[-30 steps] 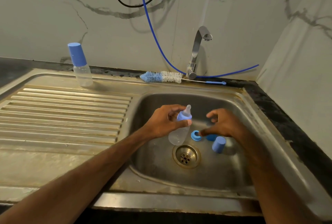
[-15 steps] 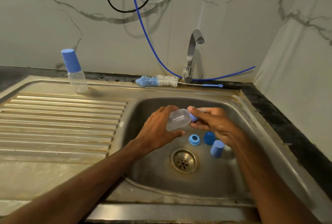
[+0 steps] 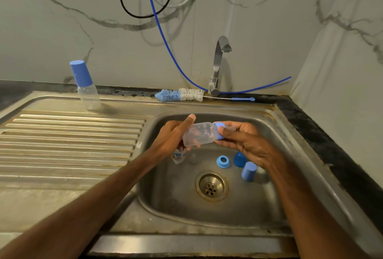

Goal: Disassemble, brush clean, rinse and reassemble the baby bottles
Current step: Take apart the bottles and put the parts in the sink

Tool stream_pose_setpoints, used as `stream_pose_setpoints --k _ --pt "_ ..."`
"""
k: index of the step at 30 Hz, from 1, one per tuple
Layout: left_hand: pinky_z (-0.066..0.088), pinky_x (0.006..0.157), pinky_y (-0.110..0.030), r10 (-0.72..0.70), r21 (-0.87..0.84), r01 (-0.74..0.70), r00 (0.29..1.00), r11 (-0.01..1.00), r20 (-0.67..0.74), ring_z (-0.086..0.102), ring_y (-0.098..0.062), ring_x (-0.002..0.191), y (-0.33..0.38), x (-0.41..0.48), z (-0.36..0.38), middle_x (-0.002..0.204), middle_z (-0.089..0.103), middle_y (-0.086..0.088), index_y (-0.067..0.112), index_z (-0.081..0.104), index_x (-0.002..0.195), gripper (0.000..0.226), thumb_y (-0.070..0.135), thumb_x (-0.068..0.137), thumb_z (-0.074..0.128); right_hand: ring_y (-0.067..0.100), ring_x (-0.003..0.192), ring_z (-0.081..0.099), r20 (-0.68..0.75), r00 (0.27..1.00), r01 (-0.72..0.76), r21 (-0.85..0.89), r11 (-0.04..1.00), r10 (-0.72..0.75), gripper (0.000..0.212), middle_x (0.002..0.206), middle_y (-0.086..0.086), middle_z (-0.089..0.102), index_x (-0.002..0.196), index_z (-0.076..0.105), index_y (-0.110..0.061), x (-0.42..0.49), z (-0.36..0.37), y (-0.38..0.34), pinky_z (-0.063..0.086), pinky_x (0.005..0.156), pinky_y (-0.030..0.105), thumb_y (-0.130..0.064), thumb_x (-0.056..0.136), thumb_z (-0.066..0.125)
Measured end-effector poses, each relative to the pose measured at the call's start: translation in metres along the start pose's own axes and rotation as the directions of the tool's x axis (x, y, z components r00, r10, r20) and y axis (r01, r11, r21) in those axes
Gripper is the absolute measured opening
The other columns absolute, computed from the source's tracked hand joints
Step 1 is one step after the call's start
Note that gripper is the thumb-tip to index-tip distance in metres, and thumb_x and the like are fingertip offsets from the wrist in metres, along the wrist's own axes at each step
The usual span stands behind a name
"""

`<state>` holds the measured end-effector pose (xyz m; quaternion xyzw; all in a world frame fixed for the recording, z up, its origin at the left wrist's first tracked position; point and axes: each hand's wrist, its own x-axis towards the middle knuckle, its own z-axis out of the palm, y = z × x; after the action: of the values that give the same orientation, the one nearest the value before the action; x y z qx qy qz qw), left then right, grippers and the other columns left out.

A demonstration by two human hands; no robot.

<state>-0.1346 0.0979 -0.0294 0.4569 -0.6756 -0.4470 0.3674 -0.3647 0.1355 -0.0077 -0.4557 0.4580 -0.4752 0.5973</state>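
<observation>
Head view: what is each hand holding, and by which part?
One clear bottle: left hand grips its body, right hand pinches the blue collar at its neck.

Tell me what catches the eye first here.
The left hand and right hand hold a clear bottle sideways over the sink, the right gripping its blue collar. A brush lies behind the sink; a capped bottle stands on the draining board.
</observation>
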Motion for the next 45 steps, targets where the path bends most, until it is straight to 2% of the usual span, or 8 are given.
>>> stream_pose_setpoints --k 5,7,11,16,28,33,39,45 --pt "0.065 0.078 -0.042 -0.040 -0.107 0.049 0.996 0.993 0.081 0.072 -0.024 0.103 -0.001 -0.003 0.005 0.128 0.062 -0.004 0.023 0.050 0.138 0.069 0.049 0.080 0.078 0.033 0.110 0.070 -0.097 0.995 0.003 0.046 0.999 0.002 0.031 0.115 0.025 0.071 0.113 0.071 -0.004 0.005 -0.002 0.006 0.061 0.078 0.028 -0.015 0.084 0.075" --pt "0.064 0.073 -0.041 0.073 -0.116 -0.068 0.996 0.991 0.041 0.074 -0.026 0.099 -0.001 -0.003 0.004 0.125 0.064 -0.003 0.023 0.052 0.135 0.066 0.031 0.079 0.086 0.033 0.110 0.070 -0.110 0.994 0.007 0.072 0.997 0.001 0.029 0.115 0.025 0.071 0.113 0.071 -0.003 0.006 -0.004 0.006 0.061 0.078 0.029 -0.013 0.086 0.074" --pt "0.064 0.069 -0.043 -0.032 -0.134 0.038 0.998 0.990 0.046 0.076 -0.033 0.073 0.004 -0.006 0.003 0.100 0.076 -0.012 0.012 0.059 0.127 0.057 0.057 0.092 0.061 0.032 0.108 0.071 -0.094 0.996 0.010 0.073 0.997 -0.003 0.026 0.113 0.022 0.073 0.114 0.071 -0.005 0.005 -0.004 0.005 0.061 0.079 0.029 -0.011 0.088 0.072" --pt "0.063 0.066 -0.035 0.015 -0.129 -0.009 0.999 0.992 0.048 0.077 -0.025 0.085 0.006 -0.004 0.005 0.116 0.068 -0.007 0.021 0.050 0.138 0.065 0.042 0.084 0.078 0.034 0.110 0.070 -0.096 0.995 -0.004 0.087 0.996 0.013 0.026 0.113 0.023 0.072 0.115 0.070 -0.002 0.007 -0.006 0.005 0.061 0.079 0.029 -0.010 0.090 0.071" --pt "0.049 0.051 -0.022 0.131 0.271 -0.040 0.936 0.962 -0.327 0.059 -0.008 0.041 0.004 -0.004 -0.023 0.053 0.067 -0.001 0.014 0.073 0.068 0.068 0.070 0.096 0.048 0.024 0.104 0.073 -0.024 0.999 0.041 -0.149 0.988 -0.045 0.042 0.112 0.009 0.076 0.118 0.071 -0.010 0.003 -0.014 0.003 0.061 0.082 0.030 -0.009 0.078 0.080" --pt "0.058 0.054 -0.037 0.299 0.523 -0.129 0.920 0.842 -0.254 0.064 -0.010 0.049 -0.011 0.004 -0.023 0.054 0.065 0.003 0.020 0.068 0.065 0.073 0.085 0.087 0.046 0.021 0.091 0.077 -0.094 0.996 -0.025 -0.343 0.939 -0.008 0.038 0.102 0.009 0.078 0.108 0.075 -0.012 0.012 -0.011 0.014 0.061 0.073 0.027 -0.011 0.072 0.088" --pt "0.047 0.051 -0.022 0.377 0.708 -0.208 0.922 0.675 -0.088 0.059 -0.007 0.055 -0.010 0.007 -0.024 0.064 0.066 0.005 0.019 0.069 0.072 0.061 0.078 0.086 0.057 0.020 0.088 0.077 -0.060 0.998 -0.061 -0.476 0.877 0.037 0.036 0.099 0.012 0.076 0.107 0.075 -0.009 0.016 -0.014 0.019 0.062 0.071 0.028 -0.012 0.073 0.089" --pt "0.051 0.075 -0.029 0.183 0.768 -0.208 0.976 0.606 0.120 0.060 -0.009 0.075 -0.011 0.001 -0.020 0.092 0.075 0.005 0.022 0.078 0.103 0.051 0.064 0.074 0.077 0.020 0.079 0.076 -0.024 0.999 0.005 -0.724 0.690 -0.032 0.034 0.088 0.010 0.076 0.099 0.076 -0.011 0.025 -0.011 0.033 0.065 0.069 0.038 -0.017 0.070 0.092"
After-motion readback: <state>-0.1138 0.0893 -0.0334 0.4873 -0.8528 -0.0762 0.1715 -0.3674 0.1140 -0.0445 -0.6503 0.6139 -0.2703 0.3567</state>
